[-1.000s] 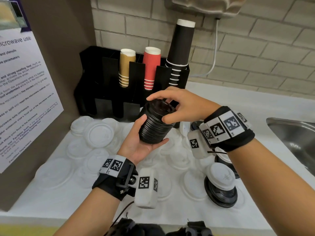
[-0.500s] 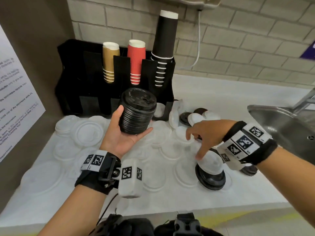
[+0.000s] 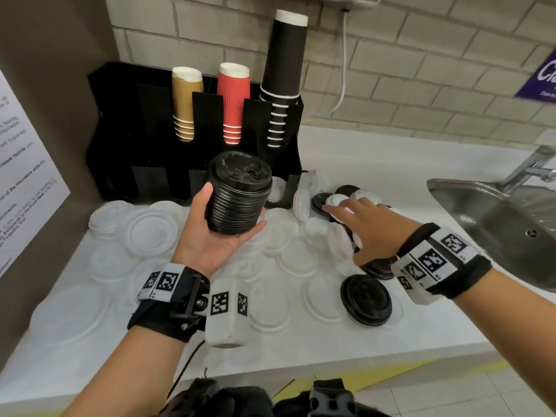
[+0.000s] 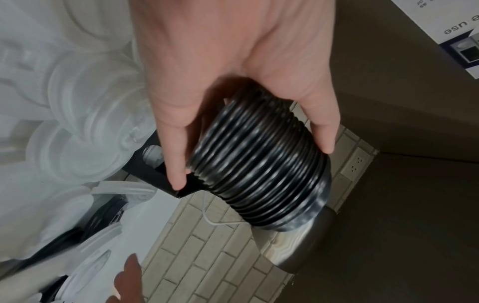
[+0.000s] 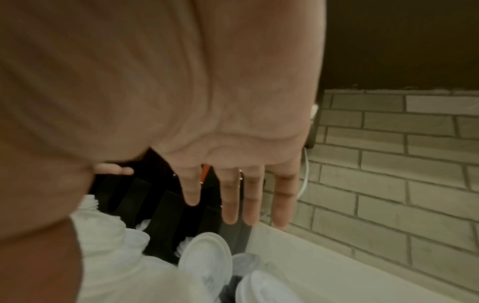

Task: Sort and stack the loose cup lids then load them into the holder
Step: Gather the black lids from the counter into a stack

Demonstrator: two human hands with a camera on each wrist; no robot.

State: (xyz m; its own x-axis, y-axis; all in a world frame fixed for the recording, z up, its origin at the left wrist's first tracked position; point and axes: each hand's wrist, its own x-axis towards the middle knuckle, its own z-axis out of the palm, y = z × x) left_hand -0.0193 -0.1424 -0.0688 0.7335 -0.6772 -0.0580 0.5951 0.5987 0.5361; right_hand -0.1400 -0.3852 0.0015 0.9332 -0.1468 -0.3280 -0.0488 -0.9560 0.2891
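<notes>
1. white counter (image 3: 376, 335), strewn with clear and white lids (image 3: 152, 227).
2. black cup holder (image 3: 120, 139) at 11 o'clock, holding gold, red and black cup stacks.
3. left hand (image 3: 210, 236), palm up, fingers and thumb curled round a stack of black lids (image 3: 237, 194), raised in front of the holder.
4. right hand (image 3: 370, 227), fingers spread straight, holding nothing, over mixed lids at 2 o'clock.
5. single black lid (image 3: 365, 299) lying at 4 o'clock.

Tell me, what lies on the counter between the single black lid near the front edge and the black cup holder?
In the head view, loose white lids cover the counter between the black lid and holder.
</notes>
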